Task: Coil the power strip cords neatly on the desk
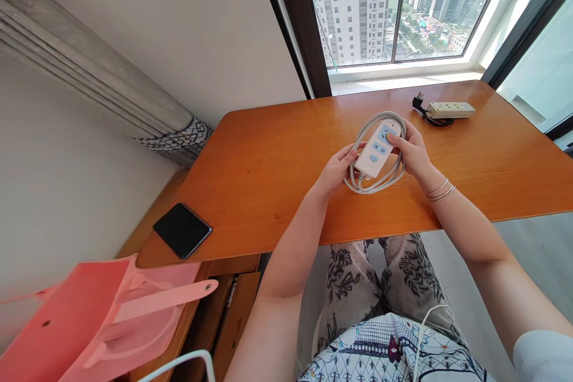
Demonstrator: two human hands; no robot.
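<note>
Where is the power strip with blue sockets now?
In the head view, the white power strip is right of centre, between the left hand and right hand, over the desk.

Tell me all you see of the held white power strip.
The white power strip looks plastic: a slim block with pale-blue panels on its upturned face. It slants over the desk, far end rightward. Its pale cord leaves the near end and loops around it. The left hand holds its left side; the right hand's thumb touches its face.

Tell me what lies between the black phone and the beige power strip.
Between phone and power strip, the head view shows the left hand and right hand holding a white block with coiled cord.
</note>
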